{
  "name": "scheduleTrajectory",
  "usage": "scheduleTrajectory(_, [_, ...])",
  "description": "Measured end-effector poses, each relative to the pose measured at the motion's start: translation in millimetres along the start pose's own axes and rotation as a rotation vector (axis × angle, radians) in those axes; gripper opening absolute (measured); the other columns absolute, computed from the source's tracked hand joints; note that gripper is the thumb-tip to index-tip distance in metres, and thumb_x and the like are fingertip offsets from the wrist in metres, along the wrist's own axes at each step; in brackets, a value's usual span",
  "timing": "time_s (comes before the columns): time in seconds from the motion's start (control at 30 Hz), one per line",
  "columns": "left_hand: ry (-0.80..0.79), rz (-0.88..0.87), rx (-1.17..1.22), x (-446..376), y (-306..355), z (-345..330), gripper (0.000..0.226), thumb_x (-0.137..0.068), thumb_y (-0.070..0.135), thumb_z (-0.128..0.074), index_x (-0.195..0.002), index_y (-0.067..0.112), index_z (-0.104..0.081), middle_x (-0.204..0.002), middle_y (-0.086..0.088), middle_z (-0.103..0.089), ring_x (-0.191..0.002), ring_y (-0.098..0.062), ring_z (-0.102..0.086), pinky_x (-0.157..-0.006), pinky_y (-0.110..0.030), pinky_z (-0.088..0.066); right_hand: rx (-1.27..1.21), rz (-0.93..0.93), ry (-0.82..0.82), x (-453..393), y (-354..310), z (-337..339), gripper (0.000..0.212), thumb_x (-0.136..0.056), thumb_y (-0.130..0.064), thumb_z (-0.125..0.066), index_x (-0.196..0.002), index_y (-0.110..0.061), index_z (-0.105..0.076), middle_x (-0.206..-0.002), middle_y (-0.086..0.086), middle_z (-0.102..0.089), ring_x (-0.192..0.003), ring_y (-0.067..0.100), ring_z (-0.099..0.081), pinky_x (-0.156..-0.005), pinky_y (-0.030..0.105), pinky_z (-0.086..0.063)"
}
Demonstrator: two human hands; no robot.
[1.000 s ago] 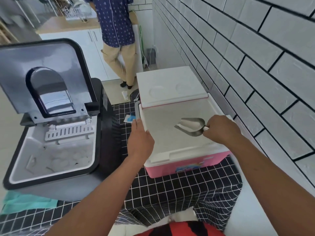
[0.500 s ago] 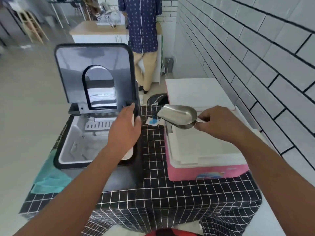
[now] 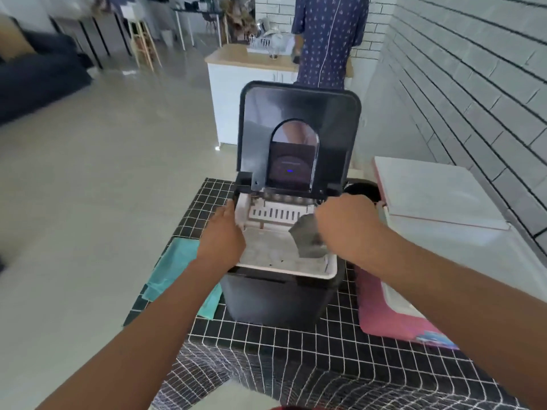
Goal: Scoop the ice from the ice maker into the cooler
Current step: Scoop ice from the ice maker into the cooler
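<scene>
Dipping the metal scoop (image 3: pixel 307 238) into the ice maker (image 3: pixel 284 261), I had my right hand (image 3: pixel 346 226) curled round its handle, the grip pinching it tight, though the handle itself was hidden under my fingers. My left hand (image 3: pixel 222 238) lay on the left rim of the white bin, fingers fairly straight along the edge, steadying the machine; whether they hooked over the rim I could not tell. The ice (image 3: pixel 266 255) sat in the bottom of that bin, a pale blurred heap below the scoop's mouth, too smeared for me to count pieces. I judged it would be hard, wet and slippery, light by the scoopful but quick to slide off a tilted blade, so the scoop was the place to hold, by the handle, kept level once loaded. The scoop looked stiff and thin, fit to dig under clumps. One ice maker stood on the tiled surface (image 3: pixel 296 332) with its lid (image 3: pixel 299 134) raised upright; one pink cooler (image 3: pixel 393 318) stood just beside it on my right, its white lid (image 3: pixel 435 193) tipped back towards the brick wall. One scoop, one teal cloth (image 3: pixel 174 267) lying left of the machine, and one other person (image 3: pixel 328 39) at a far counter.
</scene>
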State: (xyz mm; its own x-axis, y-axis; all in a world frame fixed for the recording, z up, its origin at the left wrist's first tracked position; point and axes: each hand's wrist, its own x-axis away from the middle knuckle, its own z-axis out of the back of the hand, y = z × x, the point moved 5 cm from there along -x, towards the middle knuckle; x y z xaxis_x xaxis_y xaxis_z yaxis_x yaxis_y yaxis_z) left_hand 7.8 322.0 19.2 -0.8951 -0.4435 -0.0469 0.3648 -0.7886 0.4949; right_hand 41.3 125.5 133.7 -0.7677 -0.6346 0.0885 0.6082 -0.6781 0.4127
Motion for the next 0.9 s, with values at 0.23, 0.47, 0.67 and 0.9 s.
scheduleTrajectory(0.23, [0.039, -0.025, 0.118, 4.3, -2.6, 2.0, 0.061, -0.098, 0.008, -0.045, -0.154, 0.007, -0.022, -0.153, -0.012, -0.034, -0.137, -0.029, -0.038, -0.109, -0.035, -0.032, 0.027, 0.022, -0.249, -41.9, -40.9, -39.3, 0.030, -0.091, -0.008, -0.046, -0.116, -0.013, -0.061, -0.119, 0.004, -0.060, -0.107, 0.026, -0.059, -0.077, 0.034, -0.045])
scheduleTrajectory(0.47, [0.066, -0.037, 0.184, 1.1, -4.9, -0.1, 0.061, -0.097, 0.008, -0.046, -0.153, 0.006, -0.024, -0.155, -0.010, -0.034, -0.139, -0.027, -0.036, -0.111, -0.033, -0.029, -0.175, 0.007, -0.289, -52.6, -34.0, -71.9, 0.003, -0.082, -0.010, -0.053, -0.083, -0.012, -0.054, -0.073, 0.000, -0.044, -0.069, 0.021, -0.049, -0.062, 0.031, -0.041])
scheduleTrajectory(0.67, [0.096, -0.050, 0.188, -0.3, -8.0, -1.7, 0.059, -0.096, 0.007, -0.046, -0.152, 0.006, -0.027, -0.151, -0.009, -0.040, -0.137, -0.026, -0.038, -0.108, -0.032, -0.032, -0.209, -0.019, -0.318, -56.2, -35.3, -78.3, 0.025, -0.082, -0.014, -0.057, -0.063, -0.015, -0.041, -0.068, -0.001, -0.046, -0.057, 0.015, -0.045, -0.058, 0.030, -0.039])
scheduleTrajectory(0.9, [0.106, -0.057, 0.177, -1.2, -7.9, -2.2, 0.059, -0.095, 0.007, -0.046, -0.152, 0.008, -0.028, -0.145, -0.007, -0.045, -0.130, -0.025, -0.044, -0.103, -0.033, -0.037, -0.209, -0.028, -0.359, -56.6, -35.2, -77.1, 0.022, -0.081, -0.012, -0.057, -0.063, -0.013, -0.045, -0.069, 0.000, -0.048, -0.055, 0.015, -0.045, -0.054, 0.029, -0.040])
